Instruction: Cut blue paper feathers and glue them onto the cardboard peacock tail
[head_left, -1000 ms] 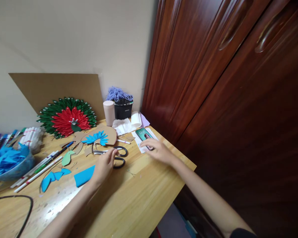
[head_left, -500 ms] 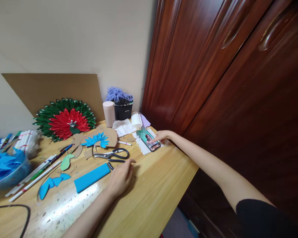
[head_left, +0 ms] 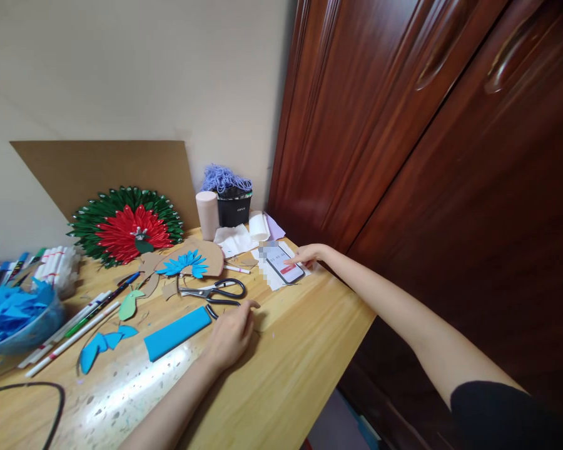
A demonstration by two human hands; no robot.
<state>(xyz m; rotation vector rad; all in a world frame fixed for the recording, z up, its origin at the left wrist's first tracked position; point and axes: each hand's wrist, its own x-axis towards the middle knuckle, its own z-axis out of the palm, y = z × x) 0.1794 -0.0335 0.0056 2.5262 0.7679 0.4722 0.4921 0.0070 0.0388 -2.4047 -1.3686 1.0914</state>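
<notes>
**Lit phone under your right fingertip**

The phone (head_left: 285, 274) lies face up just right of the middle of the frame, on white paper (head_left: 273, 279) atop the wooden table (head_left: 309, 337). It is slim and dark-edged, set at a slant, its pale screen showing a row of dark digits above a red button. Blocky blur covers its upper left corner.

Your right hand (head_left: 311, 253) reaches in from the right, a finger extended onto the screen and the others bent; you press rather than grasp the phone.

Your left hand (head_left: 231, 334) rests palm down at lower centre, fingers loosely curled; whether it grips anything, I cannot tell. Just beyond it you have black-handled scissors (head_left: 212, 292), with a folded blue strip (head_left: 177, 333) to its left. Blue petals (head_left: 187, 265) sit on brown cardboard farther back.
</notes>
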